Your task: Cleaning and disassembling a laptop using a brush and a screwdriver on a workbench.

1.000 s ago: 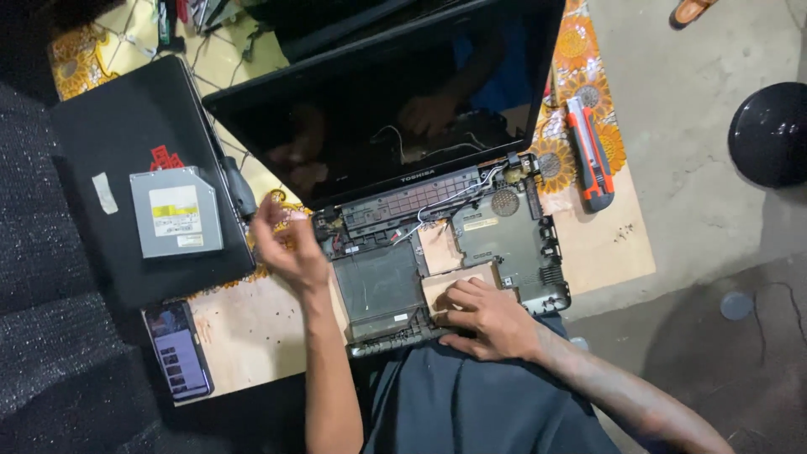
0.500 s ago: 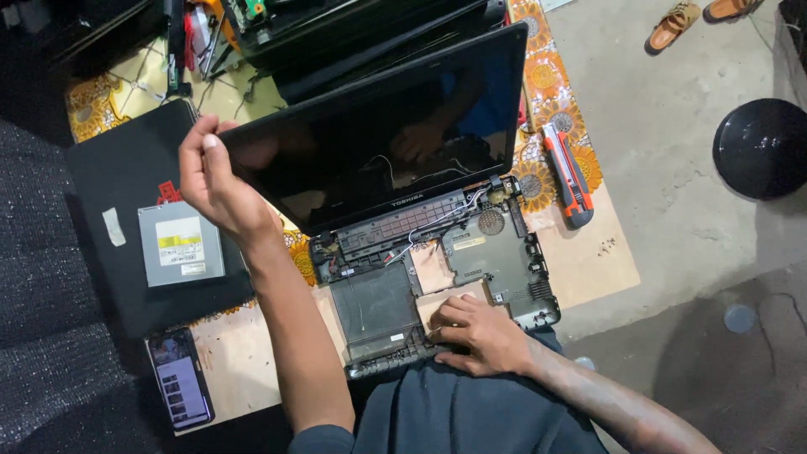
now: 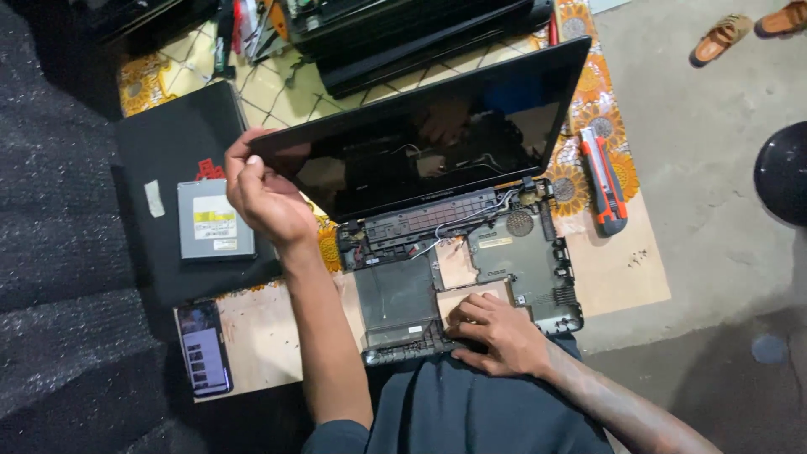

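Lap of the person, dark cloth, at the bottom edge of the head view.

Right hand (image 3: pixel 496 336): laid flat, fingers loosely spread, pressing on the near edge of the laptop base (image 3: pixel 466 269); it grips nothing.

Laptop base: opened grey shell with keyboard and cover removed, inner frame, wires and a round speaker grille exposed. It rests partly on the lap and partly on a pale board (image 3: pixel 622 269) on the tabletop.

Phone (image 3: pixel 204 349): dark, screen lit, lying flat on the pale board, left of the left forearm and well apart from the base.

Left hand (image 3: pixel 265 197): fingers and thumb closed on the left corner of the laptop screen (image 3: pixel 420 143), pinching its edge.

Laptop screen: black, glossy, unlit, still joined to the base at the hinge side, tilted back away from the person.

Black laptop (image 3: pixel 181 193): closed, lying left of the screen, just beside the left hand. A grey optical drive (image 3: pixel 215 220) lies flat on it, with a small strip of pale tape near it.

Utility knife (image 3: pixel 603 181): orange and black, lying right of the base on the flower-patterned cloth (image 3: pixel 588 84).

Stack of dark laptop parts (image 3: pixel 403 34): far side of the tabletop, beyond the screen.

Sandals (image 3: pixel 748 25): two, on the grey floor at far right.
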